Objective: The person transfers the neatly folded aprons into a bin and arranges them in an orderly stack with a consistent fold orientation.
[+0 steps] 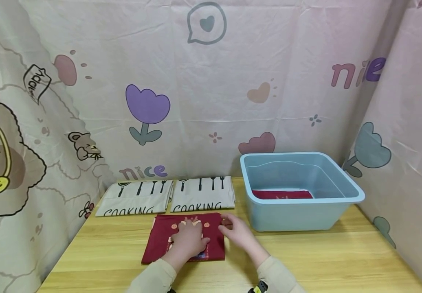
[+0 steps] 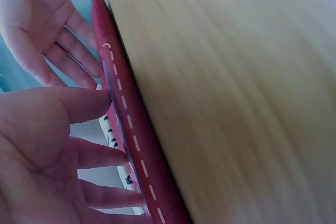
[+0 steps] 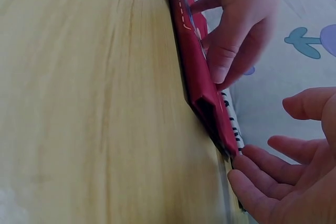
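A folded dark red cloth (image 1: pixel 159 240) with a printed picture lies flat on the table. Spread over its middle, my left hand (image 1: pixel 189 241) presses down with straight fingers. My right hand (image 1: pixel 238 232) is at the cloth's right edge, its fingers loosely bent and the thumb apart from them. In the right wrist view, the fingertips of this right hand (image 3: pixel 286 174) are right by the folded end of the red cloth (image 3: pixel 197 72), whose layers show. Pale dashed stitching runs along the near edge of the red cloth (image 2: pixel 126 108) in the left wrist view.
Two folded white cloths, one at left (image 1: pixel 134 199) and one beside it (image 1: pixel 203 197), printed with utensils and COOKING, lie behind the red one. To the right stands a light blue plastic tub (image 1: pixel 288 215) with another red cloth (image 1: pixel 282 195) inside. A printed curtain (image 1: pixel 203 101) hangs behind the wooden table (image 1: pixel 97 248).
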Available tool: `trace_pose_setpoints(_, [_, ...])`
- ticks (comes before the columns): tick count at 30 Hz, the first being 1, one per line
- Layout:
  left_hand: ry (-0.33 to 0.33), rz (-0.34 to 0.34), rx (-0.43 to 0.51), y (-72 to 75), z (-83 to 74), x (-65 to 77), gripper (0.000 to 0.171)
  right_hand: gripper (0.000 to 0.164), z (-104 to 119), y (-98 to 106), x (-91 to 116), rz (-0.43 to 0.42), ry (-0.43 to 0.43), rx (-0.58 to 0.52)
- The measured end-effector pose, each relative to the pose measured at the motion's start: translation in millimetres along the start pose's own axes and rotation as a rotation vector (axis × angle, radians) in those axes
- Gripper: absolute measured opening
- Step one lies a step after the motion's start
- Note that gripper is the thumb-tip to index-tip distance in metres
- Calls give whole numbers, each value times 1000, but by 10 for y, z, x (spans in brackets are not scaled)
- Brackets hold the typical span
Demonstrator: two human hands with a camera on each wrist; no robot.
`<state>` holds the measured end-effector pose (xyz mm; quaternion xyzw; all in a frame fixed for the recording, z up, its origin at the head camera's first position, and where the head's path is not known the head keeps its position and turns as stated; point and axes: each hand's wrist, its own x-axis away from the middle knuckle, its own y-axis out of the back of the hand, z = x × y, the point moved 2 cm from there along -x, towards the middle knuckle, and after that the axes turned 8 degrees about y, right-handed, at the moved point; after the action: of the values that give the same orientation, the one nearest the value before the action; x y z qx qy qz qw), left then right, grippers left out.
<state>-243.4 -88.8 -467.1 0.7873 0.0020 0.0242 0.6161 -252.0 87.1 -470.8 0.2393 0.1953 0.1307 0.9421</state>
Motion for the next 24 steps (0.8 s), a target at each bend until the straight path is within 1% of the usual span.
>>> trace_pose_setpoints(3, [-6, 3, 44, 31, 6, 14, 59, 43, -14, 2, -1, 2, -4, 5])
trace_pose_setpoints(6, [-31, -1, 105, 77, 46, 39, 60, 42, -27, 8, 1, 3, -6, 8])
trace_pose_setpoints(11, [-98, -30, 166, 156, 166, 85, 62, 43, -41, 26, 19, -3, -26, -2])
trace_pose_setpoints(14, [-119, -49, 246, 222, 260, 100, 58, 43, -38, 46, 25, -9, -25, -2])
trace_pose_setpoints(18, [-108, -67, 373, 315, 399, 114, 52, 43, -22, 71, 29, -15, -26, -7])
trace_pose_setpoints(21, [-75, -81, 420, 385, 506, 132, 52, 44, -5, 82, 40, -18, -40, -16])
trace_pose_setpoints(24, [-42, -90, 440, 458, 609, 148, 53, 46, 13, 92, 56, -16, -43, -32])
